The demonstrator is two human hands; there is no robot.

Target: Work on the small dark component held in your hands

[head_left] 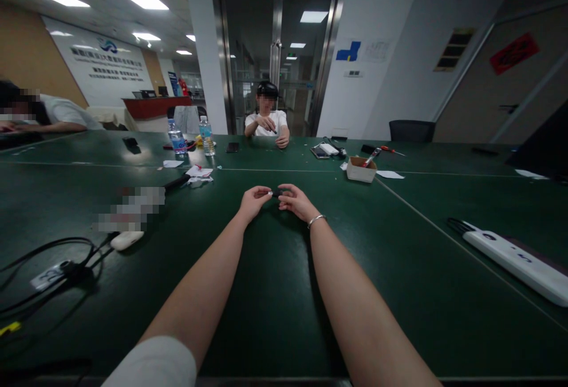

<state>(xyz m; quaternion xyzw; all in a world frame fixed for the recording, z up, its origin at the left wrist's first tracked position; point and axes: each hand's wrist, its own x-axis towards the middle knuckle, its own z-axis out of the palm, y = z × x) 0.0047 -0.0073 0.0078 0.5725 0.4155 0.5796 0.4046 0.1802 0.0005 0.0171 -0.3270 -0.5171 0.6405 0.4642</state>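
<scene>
Forearms (361,298), two, bare, reaching over a green tabletop (277,292). Left hand (252,203): grip pinched on the pale end of one small dark item (276,193), too small to identify. Right hand (298,202), silver bracelet (316,220) at wrist: grip apparently pinched on the dark end. Item: between both hands.
</scene>
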